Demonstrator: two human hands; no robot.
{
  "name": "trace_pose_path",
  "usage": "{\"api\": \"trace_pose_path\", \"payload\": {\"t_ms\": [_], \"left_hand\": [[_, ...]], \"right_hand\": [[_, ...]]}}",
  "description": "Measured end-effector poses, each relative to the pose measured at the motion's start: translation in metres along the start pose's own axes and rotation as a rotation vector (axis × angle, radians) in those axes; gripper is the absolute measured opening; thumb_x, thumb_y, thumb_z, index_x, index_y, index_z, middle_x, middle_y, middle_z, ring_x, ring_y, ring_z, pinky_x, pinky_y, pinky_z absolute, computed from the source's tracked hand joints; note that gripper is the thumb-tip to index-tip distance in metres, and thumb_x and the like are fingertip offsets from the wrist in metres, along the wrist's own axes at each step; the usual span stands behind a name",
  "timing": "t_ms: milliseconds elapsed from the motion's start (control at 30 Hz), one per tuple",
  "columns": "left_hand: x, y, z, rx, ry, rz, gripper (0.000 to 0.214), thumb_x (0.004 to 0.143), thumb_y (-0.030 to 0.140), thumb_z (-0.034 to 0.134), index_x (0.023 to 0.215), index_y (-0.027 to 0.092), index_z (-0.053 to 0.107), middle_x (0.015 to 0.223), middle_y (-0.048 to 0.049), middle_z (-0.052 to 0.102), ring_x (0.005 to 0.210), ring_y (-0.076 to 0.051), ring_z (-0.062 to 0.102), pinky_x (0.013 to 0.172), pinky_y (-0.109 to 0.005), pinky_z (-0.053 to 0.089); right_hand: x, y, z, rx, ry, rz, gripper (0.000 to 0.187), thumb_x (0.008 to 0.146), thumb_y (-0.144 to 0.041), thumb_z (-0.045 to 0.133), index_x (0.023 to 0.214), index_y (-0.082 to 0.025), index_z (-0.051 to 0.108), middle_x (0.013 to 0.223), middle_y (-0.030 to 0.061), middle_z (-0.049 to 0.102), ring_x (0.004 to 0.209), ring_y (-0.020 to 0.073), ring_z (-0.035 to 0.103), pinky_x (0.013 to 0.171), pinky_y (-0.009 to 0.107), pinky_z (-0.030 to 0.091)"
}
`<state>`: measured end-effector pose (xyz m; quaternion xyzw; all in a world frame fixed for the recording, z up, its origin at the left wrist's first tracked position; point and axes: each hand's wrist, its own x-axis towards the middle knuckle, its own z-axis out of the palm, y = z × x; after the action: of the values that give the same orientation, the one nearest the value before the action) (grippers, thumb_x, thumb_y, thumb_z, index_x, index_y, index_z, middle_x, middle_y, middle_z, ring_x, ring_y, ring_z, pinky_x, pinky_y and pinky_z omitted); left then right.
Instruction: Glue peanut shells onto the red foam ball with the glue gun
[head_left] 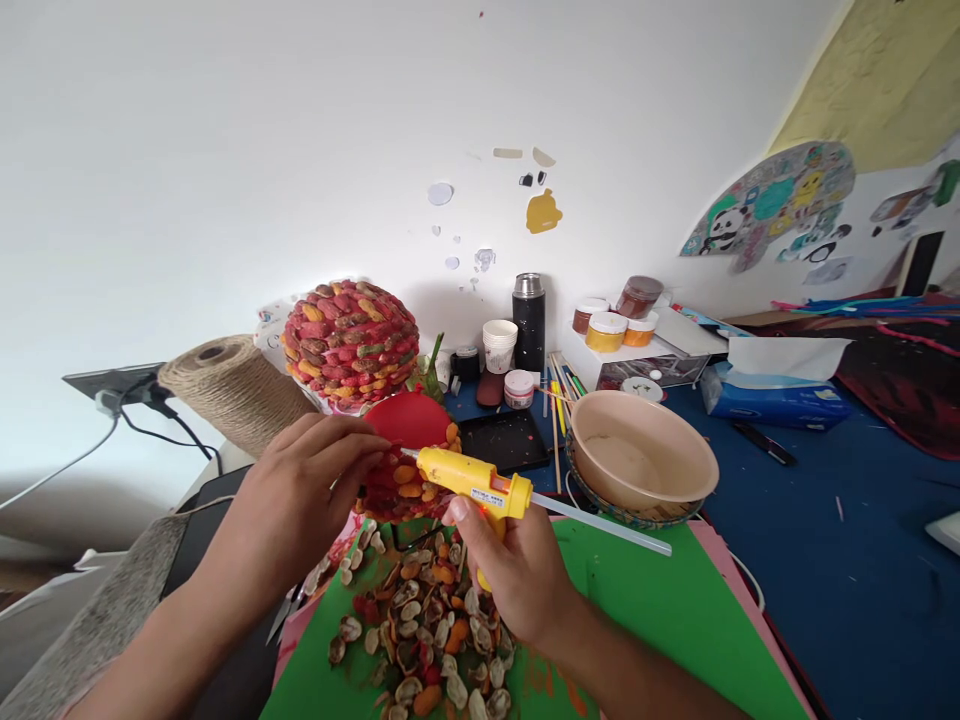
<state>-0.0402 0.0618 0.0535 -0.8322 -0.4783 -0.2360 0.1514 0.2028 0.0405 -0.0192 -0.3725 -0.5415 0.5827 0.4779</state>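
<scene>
My right hand (517,570) grips a yellow hot glue gun (465,475), with a long clear glue stick (600,522) out of its back. Its nozzle points left at a round red form (411,418), partly covered with orange and red peanut shells. My left hand (315,475) is at the form's left side, fingers bent and closed; what lies between the fingertips is hidden. Below, loose peanut shells (409,655), plain and painted, are heaped on a green sheet (637,600). Behind stands a ball covered in red and yellow shells (351,340).
A twine spool (232,390) stands left, near black cables. To the right are a beige basin (645,450), a tissue pack (776,395) and paint jars (606,332). A black thermos (529,325), paper cups (499,346) and a black tray (504,442) are behind the glue gun.
</scene>
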Motion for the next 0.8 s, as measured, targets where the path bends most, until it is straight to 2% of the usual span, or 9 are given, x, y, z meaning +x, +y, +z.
{"api": "trace_pose_path", "payload": {"t_ms": [133, 300, 567, 800], "left_hand": [[-0.0016, -0.0021, 0.0015, 0.000, -0.002, -0.020, 0.035, 0.115, 0.023, 0.052, 0.115, 0.023, 0.087, 0.117, -0.0105, 0.084, 0.101, -0.029, 0.078, 0.088, -0.040, 0.060], [-0.0030, -0.0027, 0.0013, -0.014, 0.010, -0.057, 0.032, 0.115, 0.026, 0.055, 0.114, 0.024, 0.087, 0.115, -0.0097, 0.083, 0.101, -0.029, 0.078, 0.087, -0.040, 0.061], [-0.0050, -0.0035, -0.0002, -0.064, 0.009, -0.144, 0.031, 0.113, 0.034, 0.056, 0.111, 0.029, 0.087, 0.112, -0.0078, 0.084, 0.100, -0.030, 0.078, 0.089, -0.042, 0.063], [-0.0042, -0.0035, 0.0035, -0.138, 0.008, -0.160, 0.030, 0.111, 0.034, 0.056, 0.107, 0.031, 0.085, 0.107, -0.0089, 0.086, 0.097, -0.032, 0.080, 0.085, -0.045, 0.065]], "right_hand": [[-0.0005, -0.0026, 0.0014, -0.013, -0.007, -0.012, 0.059, 0.104, -0.080, 0.065, 0.086, -0.024, 0.062, 0.054, -0.0078, 0.043, 0.046, 0.0132, 0.039, 0.043, 0.027, 0.032], [-0.0002, -0.0025, 0.0011, -0.029, -0.002, -0.023, 0.056, 0.106, -0.076, 0.066, 0.085, -0.024, 0.062, 0.055, -0.0070, 0.044, 0.047, 0.0130, 0.040, 0.042, 0.026, 0.033], [-0.0018, -0.0029, 0.0008, -0.010, 0.003, -0.004, 0.061, 0.103, -0.081, 0.068, 0.085, -0.023, 0.064, 0.055, -0.0073, 0.044, 0.047, 0.0124, 0.040, 0.042, 0.025, 0.033], [-0.0009, -0.0057, 0.0009, -0.055, 0.007, 0.006, 0.063, 0.102, -0.083, 0.066, 0.082, -0.024, 0.062, 0.054, -0.0062, 0.045, 0.047, 0.0128, 0.041, 0.043, 0.025, 0.034]]}}
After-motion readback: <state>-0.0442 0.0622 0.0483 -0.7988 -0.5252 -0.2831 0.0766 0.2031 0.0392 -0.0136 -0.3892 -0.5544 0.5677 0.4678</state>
